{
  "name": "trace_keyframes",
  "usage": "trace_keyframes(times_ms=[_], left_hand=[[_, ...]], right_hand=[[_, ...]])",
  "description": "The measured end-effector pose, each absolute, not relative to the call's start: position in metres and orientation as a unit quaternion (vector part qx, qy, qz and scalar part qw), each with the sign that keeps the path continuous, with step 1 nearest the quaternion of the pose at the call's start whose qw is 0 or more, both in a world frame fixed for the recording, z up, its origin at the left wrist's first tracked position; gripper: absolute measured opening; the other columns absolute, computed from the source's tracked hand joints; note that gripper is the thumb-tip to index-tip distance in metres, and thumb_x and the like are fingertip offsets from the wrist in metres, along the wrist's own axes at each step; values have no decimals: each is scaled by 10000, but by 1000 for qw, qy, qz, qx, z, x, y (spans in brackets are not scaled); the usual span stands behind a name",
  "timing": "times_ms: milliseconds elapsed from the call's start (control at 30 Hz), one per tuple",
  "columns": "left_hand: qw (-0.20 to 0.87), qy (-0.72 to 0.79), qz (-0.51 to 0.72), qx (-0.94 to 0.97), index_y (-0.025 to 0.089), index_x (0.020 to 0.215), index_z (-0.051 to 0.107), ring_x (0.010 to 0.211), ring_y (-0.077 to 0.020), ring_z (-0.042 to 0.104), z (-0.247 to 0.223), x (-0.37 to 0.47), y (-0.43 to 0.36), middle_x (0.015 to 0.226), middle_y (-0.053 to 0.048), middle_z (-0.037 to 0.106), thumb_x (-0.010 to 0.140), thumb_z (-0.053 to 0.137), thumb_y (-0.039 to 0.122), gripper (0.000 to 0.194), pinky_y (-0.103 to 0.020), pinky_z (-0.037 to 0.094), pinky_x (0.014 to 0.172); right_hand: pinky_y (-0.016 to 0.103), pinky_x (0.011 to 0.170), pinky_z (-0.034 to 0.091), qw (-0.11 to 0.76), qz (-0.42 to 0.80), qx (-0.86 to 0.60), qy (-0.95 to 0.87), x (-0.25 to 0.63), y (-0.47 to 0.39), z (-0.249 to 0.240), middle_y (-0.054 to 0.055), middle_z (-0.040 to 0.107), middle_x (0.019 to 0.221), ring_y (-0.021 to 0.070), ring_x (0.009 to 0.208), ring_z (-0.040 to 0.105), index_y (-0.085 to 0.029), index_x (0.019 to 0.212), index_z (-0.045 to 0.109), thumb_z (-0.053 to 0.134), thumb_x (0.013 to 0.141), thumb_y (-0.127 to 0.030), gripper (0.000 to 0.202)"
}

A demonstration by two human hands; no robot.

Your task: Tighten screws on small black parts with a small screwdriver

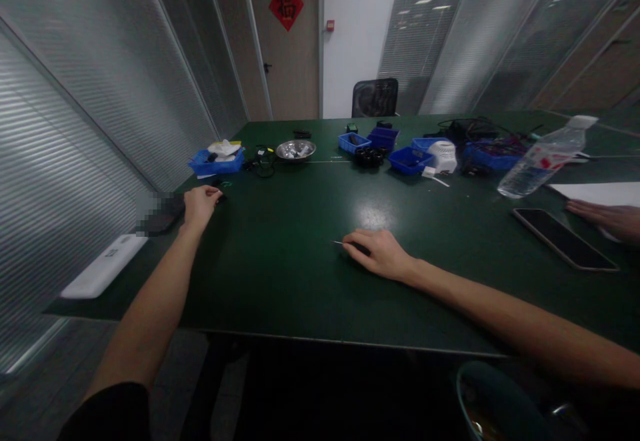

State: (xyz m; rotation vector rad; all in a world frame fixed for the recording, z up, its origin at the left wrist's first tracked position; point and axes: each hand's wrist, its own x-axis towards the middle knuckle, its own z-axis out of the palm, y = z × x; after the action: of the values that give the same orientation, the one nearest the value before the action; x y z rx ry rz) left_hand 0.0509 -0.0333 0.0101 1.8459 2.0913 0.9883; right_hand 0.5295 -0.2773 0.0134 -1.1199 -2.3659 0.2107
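Observation:
My right hand (379,253) rests on the green table, its fingers pinched on a thin pale pin-like piece (338,242) that sticks out to the left. My left hand (200,206) reaches out to the far left part of the table, thumb and fingers pressed together. Beside those fingertips is a small dark thing (223,196), too blurred to name; whether it is held I cannot make out. Just beyond lies a small green bit (227,184). A blue tray (216,166) with white and yellow packaging stands behind my left hand.
Across the back are a metal bowl (296,151), cables (264,162), and blue trays (411,161). A water bottle (547,157) and a phone (565,239) are at right, near another person's hand (607,219). A long white box (105,266) lies by the left edge.

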Motion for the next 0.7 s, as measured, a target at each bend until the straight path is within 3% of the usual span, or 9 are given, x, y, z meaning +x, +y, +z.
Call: trace_keyframes(times_ms=[100, 200, 367, 700], left_hand=[[-19, 687, 296, 663, 169, 1096, 806, 1021, -282, 706, 6, 47, -35, 1089, -128, 762, 908, 697, 353, 285, -337, 527, 929], [-64, 681, 282, 673, 203, 1127, 807, 1145, -312, 662, -1, 45, -34, 1232, -140, 729, 940, 666, 408, 312, -365, 500, 989], [12, 716, 272, 643, 215, 1141, 804, 1023, -289, 703, -8, 44, -29, 1086, -116, 778, 955, 649, 412, 312, -339, 517, 916], [74, 706, 326, 625, 198, 1053, 816, 992, -253, 727, -1, 42, -30, 1041, -93, 800, 886, 737, 324, 224, -313, 536, 942]], right_hand=[[296, 716, 520, 258, 73, -413, -871, 529, -277, 12, 71, 752, 1011, 166, 789, 695, -180, 1162, 713, 476, 1107, -386, 319], [291, 717, 522, 255, 73, -412, -872, 530, -277, 12, 73, 757, 1012, 167, 795, 700, -184, 1164, 715, 477, 1107, -385, 317], [297, 717, 531, 256, 76, -409, -873, 530, -276, 12, 78, 761, 1031, 170, 802, 704, -185, 1169, 713, 471, 1109, -392, 324], [302, 721, 529, 255, 68, -411, -873, 530, -277, 12, 73, 760, 1028, 170, 801, 707, -189, 1163, 718, 479, 1104, -386, 316]])
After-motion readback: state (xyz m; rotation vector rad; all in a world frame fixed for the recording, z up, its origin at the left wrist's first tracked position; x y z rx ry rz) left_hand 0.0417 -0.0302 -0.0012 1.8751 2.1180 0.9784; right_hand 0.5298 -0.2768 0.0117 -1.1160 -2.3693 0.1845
